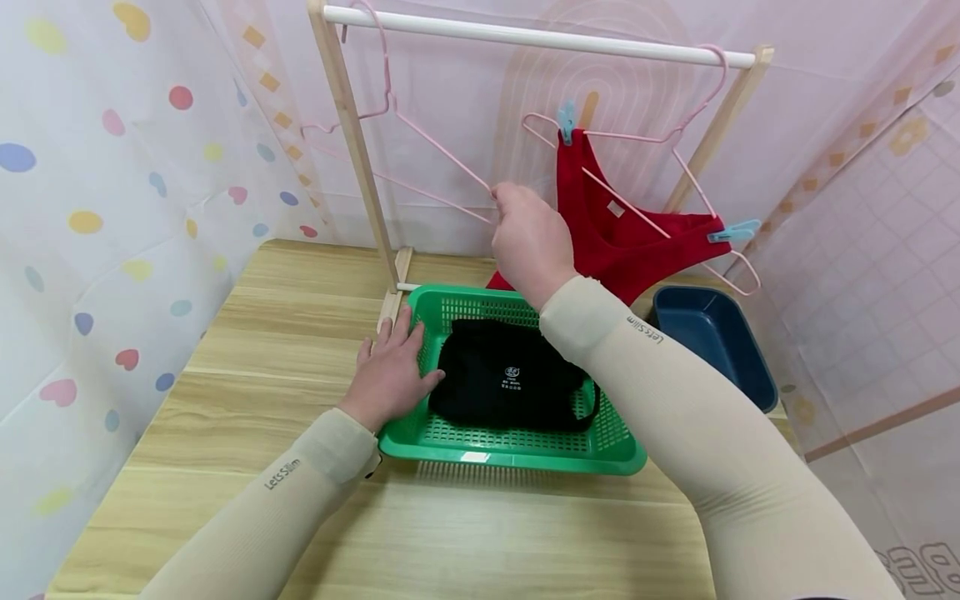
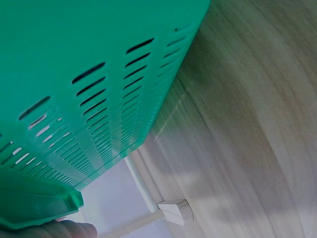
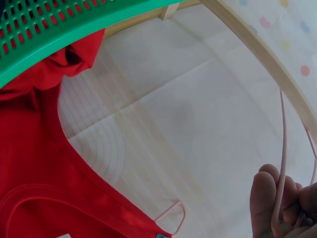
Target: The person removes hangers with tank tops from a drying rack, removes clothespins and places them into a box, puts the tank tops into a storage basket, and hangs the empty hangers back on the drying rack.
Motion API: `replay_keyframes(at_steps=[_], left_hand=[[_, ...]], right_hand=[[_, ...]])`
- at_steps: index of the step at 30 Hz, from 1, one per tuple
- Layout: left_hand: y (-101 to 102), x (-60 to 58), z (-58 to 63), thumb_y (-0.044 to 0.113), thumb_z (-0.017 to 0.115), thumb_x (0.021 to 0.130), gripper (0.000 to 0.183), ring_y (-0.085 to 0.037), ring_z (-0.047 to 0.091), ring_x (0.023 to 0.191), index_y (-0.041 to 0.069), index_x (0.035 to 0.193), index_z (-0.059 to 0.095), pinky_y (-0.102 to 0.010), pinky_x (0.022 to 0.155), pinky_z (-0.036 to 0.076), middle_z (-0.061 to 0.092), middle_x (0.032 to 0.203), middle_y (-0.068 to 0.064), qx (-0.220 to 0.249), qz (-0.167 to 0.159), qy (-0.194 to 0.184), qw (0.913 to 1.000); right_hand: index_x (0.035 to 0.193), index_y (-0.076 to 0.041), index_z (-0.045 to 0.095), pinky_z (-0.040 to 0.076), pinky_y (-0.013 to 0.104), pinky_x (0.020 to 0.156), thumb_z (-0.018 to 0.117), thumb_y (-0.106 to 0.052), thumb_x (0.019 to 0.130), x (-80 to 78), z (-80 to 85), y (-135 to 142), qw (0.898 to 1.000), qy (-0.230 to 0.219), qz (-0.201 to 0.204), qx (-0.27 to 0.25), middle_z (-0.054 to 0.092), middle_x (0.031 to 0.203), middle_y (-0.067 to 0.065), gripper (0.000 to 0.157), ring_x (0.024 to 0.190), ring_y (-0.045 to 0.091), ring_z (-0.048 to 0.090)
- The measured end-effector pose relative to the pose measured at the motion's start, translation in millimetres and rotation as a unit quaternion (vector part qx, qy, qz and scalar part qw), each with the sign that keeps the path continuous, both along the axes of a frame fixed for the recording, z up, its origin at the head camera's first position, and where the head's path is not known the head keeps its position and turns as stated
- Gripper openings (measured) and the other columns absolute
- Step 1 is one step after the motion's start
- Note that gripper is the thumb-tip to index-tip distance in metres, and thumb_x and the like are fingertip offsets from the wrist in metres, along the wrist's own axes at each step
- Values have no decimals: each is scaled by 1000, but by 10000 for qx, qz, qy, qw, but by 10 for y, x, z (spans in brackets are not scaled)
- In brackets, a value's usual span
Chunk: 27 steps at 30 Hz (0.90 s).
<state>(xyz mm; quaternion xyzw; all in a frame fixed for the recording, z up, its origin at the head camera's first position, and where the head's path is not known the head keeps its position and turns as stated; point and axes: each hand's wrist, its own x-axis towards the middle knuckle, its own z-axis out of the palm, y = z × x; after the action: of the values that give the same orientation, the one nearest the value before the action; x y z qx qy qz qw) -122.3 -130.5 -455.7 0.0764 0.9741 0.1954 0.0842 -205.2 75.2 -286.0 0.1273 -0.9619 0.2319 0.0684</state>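
My right hand [image 1: 531, 242] pinches the right end of an empty pink hanger [image 1: 442, 150] that hangs at the left of the rail. In the right wrist view the fingers [image 3: 262, 198] curl around the hanger's thin rod [image 3: 283, 144]. My left hand [image 1: 393, 371] rests with spread fingers on the left rim of a green plastic basket [image 1: 517, 460]. Folded black fabric with a strap and a small white print [image 1: 510, 367] lies in the basket. Beyond it, a red sleeveless garment [image 1: 592, 225] hangs on another pink hanger [image 1: 630, 136], held by blue clothespins [image 1: 567, 122].
A wooden rack with a white rail [image 1: 525, 35] stands at the back of the wood-grain table [image 1: 525, 533]. A dark blue bin [image 1: 708, 333] sits right of the basket. Patterned curtains [image 1: 150, 125] enclose the table's back and sides.
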Motion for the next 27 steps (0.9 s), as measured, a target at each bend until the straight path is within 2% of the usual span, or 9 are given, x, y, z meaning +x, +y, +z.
replay_keyframes(at_steps=[9,16,27], left_hand=[[-9,-18,-25,48,67,101,89,-46,0,163,5,167,24,-73,124,8,-4,178,-13,-22,-4,8,10000],[-3,-16,-3,47,67,101,89,-46,-1,163,5,167,24,-73,125,8,-4,178,-13,-10,1,-17,10000],[-1,-19,-23,47,67,101,90,-47,-1,163,5,167,23,-74,124,7,-4,178,-13,39,12,-16,10000]], right_hand=[[143,-12,58,58,35,98,55,-23,109,-1,-56,-2,10000,74,26,49,66,131,7,36,107,21,61],[148,-16,55,57,37,103,62,-25,106,42,-75,18,10000,11,26,32,67,136,5,44,114,21,64],[148,-16,57,55,39,106,64,-22,104,76,-141,117,9997,178,192,10,67,141,5,45,119,23,66]])
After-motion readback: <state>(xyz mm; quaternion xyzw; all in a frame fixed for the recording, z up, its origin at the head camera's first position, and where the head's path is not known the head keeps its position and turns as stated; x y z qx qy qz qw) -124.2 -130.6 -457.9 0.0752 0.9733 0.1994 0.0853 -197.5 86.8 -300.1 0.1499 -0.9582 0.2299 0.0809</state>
